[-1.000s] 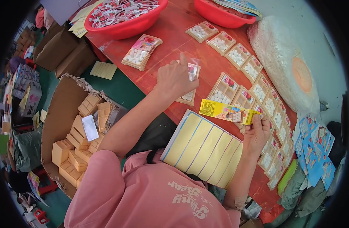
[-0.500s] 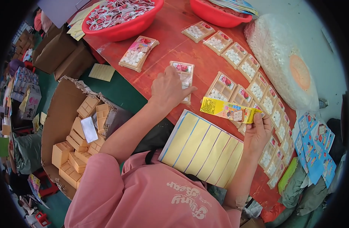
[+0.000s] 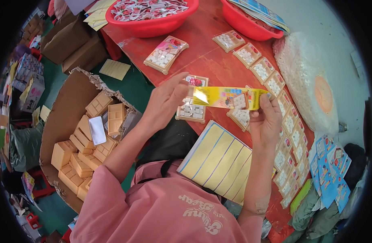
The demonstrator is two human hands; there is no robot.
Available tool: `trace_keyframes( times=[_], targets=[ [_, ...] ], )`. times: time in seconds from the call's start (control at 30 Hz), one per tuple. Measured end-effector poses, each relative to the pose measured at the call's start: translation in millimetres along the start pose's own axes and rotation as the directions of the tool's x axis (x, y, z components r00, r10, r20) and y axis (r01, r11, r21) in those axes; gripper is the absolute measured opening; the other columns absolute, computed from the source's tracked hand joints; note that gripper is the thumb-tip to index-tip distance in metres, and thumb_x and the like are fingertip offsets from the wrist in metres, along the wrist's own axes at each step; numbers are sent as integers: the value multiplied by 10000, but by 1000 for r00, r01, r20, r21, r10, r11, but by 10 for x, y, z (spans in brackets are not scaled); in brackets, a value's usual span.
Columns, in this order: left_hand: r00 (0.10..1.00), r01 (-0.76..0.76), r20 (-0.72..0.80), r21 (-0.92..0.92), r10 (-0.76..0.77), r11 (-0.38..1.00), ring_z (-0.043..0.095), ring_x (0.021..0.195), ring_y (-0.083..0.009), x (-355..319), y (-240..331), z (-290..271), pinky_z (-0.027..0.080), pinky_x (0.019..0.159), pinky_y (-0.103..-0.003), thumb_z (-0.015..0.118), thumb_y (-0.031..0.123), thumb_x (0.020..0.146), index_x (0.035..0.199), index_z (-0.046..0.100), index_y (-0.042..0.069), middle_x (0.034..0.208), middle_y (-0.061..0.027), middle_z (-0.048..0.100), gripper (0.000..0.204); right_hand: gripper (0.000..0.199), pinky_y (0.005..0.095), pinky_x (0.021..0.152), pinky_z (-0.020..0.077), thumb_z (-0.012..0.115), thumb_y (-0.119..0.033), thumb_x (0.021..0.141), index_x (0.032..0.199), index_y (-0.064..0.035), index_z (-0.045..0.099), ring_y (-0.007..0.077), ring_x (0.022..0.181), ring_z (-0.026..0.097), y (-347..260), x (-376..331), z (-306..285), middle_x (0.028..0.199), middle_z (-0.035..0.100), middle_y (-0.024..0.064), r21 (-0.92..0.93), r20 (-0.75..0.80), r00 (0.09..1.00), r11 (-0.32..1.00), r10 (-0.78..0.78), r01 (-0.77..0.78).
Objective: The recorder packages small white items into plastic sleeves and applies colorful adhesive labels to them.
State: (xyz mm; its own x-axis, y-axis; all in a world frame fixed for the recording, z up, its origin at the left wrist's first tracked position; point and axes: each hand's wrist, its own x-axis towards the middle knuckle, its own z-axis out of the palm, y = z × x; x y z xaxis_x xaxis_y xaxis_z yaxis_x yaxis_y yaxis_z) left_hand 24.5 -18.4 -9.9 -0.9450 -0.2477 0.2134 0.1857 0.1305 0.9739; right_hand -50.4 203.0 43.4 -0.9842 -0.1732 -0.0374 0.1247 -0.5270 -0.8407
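My right hand pinches one end of a yellow printed strip, glossy and held nearly level above the table. Close to the strip's other end is my left hand, fingers stretched out and nothing visible in them. Beneath the strip lies a small compartmented tray with white pieces and a red-printed packet, partly covered by the strip. Farther off, a similar filled tray has a pink printed band across it. Rows of filled trays run along the right of the red table.
A torn cardboard box of tan empty trays stands at my left. Red basins stand at the table's far side, one full of small packets. A sheet of yellow strips lies before me. A large clear bag sits at right.
The left hand has come off the tray and drawn back beside the strip's left end. My right hand has raised the strip and moved it over the tray. The view has shifted.
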Motion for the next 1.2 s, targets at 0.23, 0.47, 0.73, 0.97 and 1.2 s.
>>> trace_keyframes(
  times=[0.23, 0.47, 0.73, 0.97, 1.2],
  targets=[
    [940, 299, -25, -427, -341, 854, 593, 687, -89, 191, -170, -122, 506, 513, -207, 660, 107, 795, 1020, 528, -21, 808, -56, 606, 291, 178, 165, 449, 423, 670, -88, 786, 872, -19, 530, 78, 529, 560, 482, 148, 26, 737, 605, 51, -201, -86, 996, 979, 12, -29],
    [939, 290, -190, -6, -286, 957, 570, 614, -62, 283, -383, -124, 484, 486, -193, 670, 68, 757, 996, 552, -34, 706, -41, 586, 285, 270, 144, 408, 372, 721, -114, 737, 888, -34, 512, 58, 527, 547, 669, 269, 14, 700, 600, 33, -607, -166, 980, 772, 110, -189],
    [957, 267, -175, 226, -230, 937, 565, 603, -74, 316, -405, -159, 480, 499, -212, 672, 56, 740, 1029, 545, -22, 679, -47, 574, 325, 238, 290, 518, 463, 699, -58, 711, 806, 2, 489, 181, 568, 590, 716, 252, 146, 699, 596, 105, -932, 6, 998, 361, -69, 31],
    [967, 196, -229, 408, -108, 892, 610, 608, -184, 108, -424, -225, 479, 521, -282, 646, 52, 733, 836, 490, -7, 642, -116, 571, 196, 237, 402, 642, 447, 683, -88, 715, 787, -8, 471, 327, 684, 581, 866, 245, 178, 717, 581, 163, -976, 210, 973, 41, -96, 215],
    [906, 321, -317, 85, -280, 943, 583, 585, -92, -366, -608, -441, 494, 500, -240, 577, 44, 803, 813, 535, -32, 649, -54, 584, 88, 220, 406, 630, 455, 674, -80, 704, 778, -5, 481, 321, 694, 594, 1040, 58, 354, 731, 591, 157, -967, 235, 959, 136, 159, 215]
  ],
)
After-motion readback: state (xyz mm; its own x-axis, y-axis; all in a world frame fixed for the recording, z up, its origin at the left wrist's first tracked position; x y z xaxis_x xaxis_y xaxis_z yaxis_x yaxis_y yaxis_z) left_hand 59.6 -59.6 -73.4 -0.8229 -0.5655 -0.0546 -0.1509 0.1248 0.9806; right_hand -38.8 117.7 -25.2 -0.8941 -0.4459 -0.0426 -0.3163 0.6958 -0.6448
